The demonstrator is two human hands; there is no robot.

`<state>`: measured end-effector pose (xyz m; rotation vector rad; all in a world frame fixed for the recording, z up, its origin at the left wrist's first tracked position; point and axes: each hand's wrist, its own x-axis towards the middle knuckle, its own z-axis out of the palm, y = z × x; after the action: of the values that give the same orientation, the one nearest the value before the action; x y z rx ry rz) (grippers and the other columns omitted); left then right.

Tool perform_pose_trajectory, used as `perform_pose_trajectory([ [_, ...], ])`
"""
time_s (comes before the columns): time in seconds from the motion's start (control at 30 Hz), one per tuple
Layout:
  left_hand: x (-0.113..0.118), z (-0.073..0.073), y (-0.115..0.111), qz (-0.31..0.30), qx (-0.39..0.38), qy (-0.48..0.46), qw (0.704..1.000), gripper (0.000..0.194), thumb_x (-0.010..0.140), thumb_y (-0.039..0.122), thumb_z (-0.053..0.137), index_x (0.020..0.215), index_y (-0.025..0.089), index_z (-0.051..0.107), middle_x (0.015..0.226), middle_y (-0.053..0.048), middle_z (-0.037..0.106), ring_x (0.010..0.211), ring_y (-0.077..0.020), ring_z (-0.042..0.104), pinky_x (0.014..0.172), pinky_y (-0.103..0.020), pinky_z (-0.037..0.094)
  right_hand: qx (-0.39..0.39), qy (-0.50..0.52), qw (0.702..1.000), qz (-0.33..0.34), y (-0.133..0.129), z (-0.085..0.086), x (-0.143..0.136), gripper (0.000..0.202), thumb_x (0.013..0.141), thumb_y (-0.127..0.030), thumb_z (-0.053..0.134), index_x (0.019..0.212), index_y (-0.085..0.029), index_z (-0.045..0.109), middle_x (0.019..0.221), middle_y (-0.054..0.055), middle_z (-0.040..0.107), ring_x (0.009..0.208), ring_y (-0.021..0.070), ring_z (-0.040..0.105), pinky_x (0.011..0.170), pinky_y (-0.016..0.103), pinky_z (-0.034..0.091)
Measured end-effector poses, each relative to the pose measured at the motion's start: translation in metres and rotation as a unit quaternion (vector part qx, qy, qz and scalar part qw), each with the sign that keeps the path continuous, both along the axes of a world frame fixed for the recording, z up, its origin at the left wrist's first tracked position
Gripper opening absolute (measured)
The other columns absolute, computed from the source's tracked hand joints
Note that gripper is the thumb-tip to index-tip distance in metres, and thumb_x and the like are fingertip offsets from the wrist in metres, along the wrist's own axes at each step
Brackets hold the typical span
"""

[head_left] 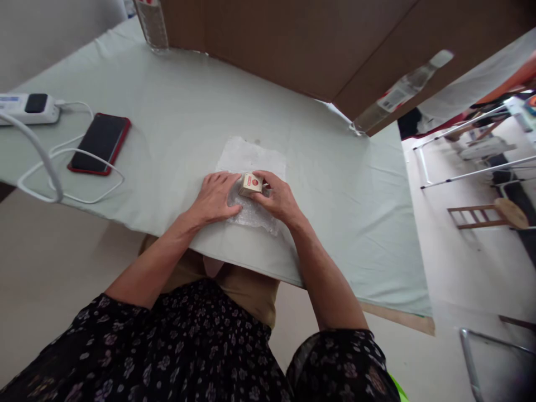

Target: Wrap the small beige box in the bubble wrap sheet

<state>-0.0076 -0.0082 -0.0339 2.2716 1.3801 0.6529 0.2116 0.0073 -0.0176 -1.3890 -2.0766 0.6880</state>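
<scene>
Gripping a small red-labelled box [250, 183], writing unreadable: right hand [280, 199]; left hand [215, 196] flat on bubble wrap [251, 159].

Cloth bare R of wrap; phone [99, 144], cable [50, 167] block L.

Pale green cloth-covered table [167, 111], brown cardboard wall [293, 39], light floor [460, 268].

Home room, cloth-covered table [167, 111], phone [99, 143]
</scene>
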Motion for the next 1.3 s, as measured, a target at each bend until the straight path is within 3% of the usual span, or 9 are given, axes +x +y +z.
perform_pose_trajectory([
  [0.23,-0.001,-0.001,0.000,0.004,0.006,-0.003,1.000,0.072,0.075,0.040,0.067,0.143,0.022,0.054,0.142,-0.013,0.063,0.138,-0.0372,0.051,0.119,-0.052,0.035,0.046,-0.056,0.997,-0.003,-0.007,0.007,0.002,0.055,0.084,-0.030,0.071,0.138,-0.025,0.060,0.141,0.013,0.066,0.127,0.0315,0.062,0.106,0.051,0.052],
  [0.33,-0.001,0.002,0.001,0.023,-0.002,-0.027,0.999,0.068,0.078,0.039,0.063,0.143,0.021,0.055,0.142,-0.013,0.064,0.136,-0.0363,0.054,0.118,-0.053,0.037,0.117,-0.093,0.989,-0.020,-0.035,0.021,0.007,0.051,0.090,-0.036,0.069,0.138,-0.024,0.060,0.143,0.015,0.064,0.134,0.0347,0.057,0.108,0.053,0.047],
  [0.43,-0.001,0.005,0.002,0.044,0.000,-0.053,0.998,0.060,0.079,0.036,0.059,0.137,0.019,0.060,0.139,-0.013,0.067,0.133,-0.0348,0.056,0.118,-0.053,0.038,0.136,-0.153,0.978,0.046,-0.070,0.029,0.009,0.037,0.093,-0.036,0.067,0.128,-0.026,0.066,0.135,0.012,0.070,0.124,0.0333,0.062,0.105,0.052,0.045],
  [0.6,-0.001,0.007,0.003,0.054,0.023,-0.082,0.995,0.043,0.078,0.030,0.059,0.119,0.022,0.069,0.130,-0.009,0.072,0.129,-0.0315,0.060,0.117,-0.050,0.041,0.157,-0.247,0.953,0.083,-0.096,0.014,-0.005,0.018,0.094,-0.020,0.061,0.108,-0.022,0.073,0.135,0.014,0.071,0.118,0.0326,0.063,0.105,0.054,0.041],
  [0.83,-0.010,0.023,-0.001,0.026,0.013,-0.148,0.989,0.038,0.087,0.045,0.063,0.116,0.022,0.071,0.135,-0.011,0.070,0.134,-0.0306,0.058,0.118,-0.049,0.042,0.172,-0.163,0.971,-0.020,-0.073,0.012,-0.009,0.021,0.101,-0.022,0.051,0.095,-0.022,0.072,0.114,0.010,0.079,0.101,0.0268,0.070,0.095,0.047,0.045],
  [0.93,-0.010,0.032,-0.001,-0.002,0.017,-0.084,0.996,0.049,0.076,0.051,0.077,0.117,0.024,0.072,0.144,-0.011,0.064,0.142,-0.0349,0.051,0.122,-0.054,0.036,0.143,-0.113,0.982,-0.052,-0.059,0.019,-0.004,0.016,0.098,-0.025,0.054,0.093,-0.023,0.069,0.117,0.011,0.078,0.109,0.0284,0.070,0.095,0.047,0.047],
  [1.03,-0.005,0.037,0.004,-0.005,0.009,-0.042,0.999,0.036,0.074,0.041,0.079,0.104,0.023,0.073,0.144,-0.011,0.064,0.141,-0.0352,0.053,0.121,-0.054,0.037,0.125,-0.056,0.988,-0.067,-0.043,0.021,-0.001,0.011,0.094,-0.028,0.056,0.089,-0.025,0.066,0.121,0.011,0.076,0.115,0.0289,0.069,0.097,0.047,0.050],
  [1.13,0.004,0.039,0.011,0.019,-0.015,-0.090,0.996,0.011,0.080,0.031,0.069,0.086,0.022,0.069,0.135,-0.010,0.070,0.130,-0.0303,0.062,0.114,-0.048,0.044,0.100,0.020,0.992,-0.069,-0.026,0.017,0.000,0.011,0.094,-0.034,0.056,0.089,-0.027,0.063,0.125,0.009,0.074,0.117,0.0265,0.068,0.101,0.046,0.052],
  [1.3,0.018,0.035,0.020,0.052,-0.091,-0.230,0.968,0.018,0.081,0.037,0.066,0.075,0.020,0.063,0.120,-0.010,0.077,0.109,-0.0259,0.071,0.098,-0.041,0.053,0.027,0.126,0.989,-0.077,-0.008,0.004,-0.001,0.018,0.089,-0.043,0.059,0.086,-0.025,0.061,0.120,0.009,0.077,0.109,0.0246,0.071,0.100,0.043,0.053],
])
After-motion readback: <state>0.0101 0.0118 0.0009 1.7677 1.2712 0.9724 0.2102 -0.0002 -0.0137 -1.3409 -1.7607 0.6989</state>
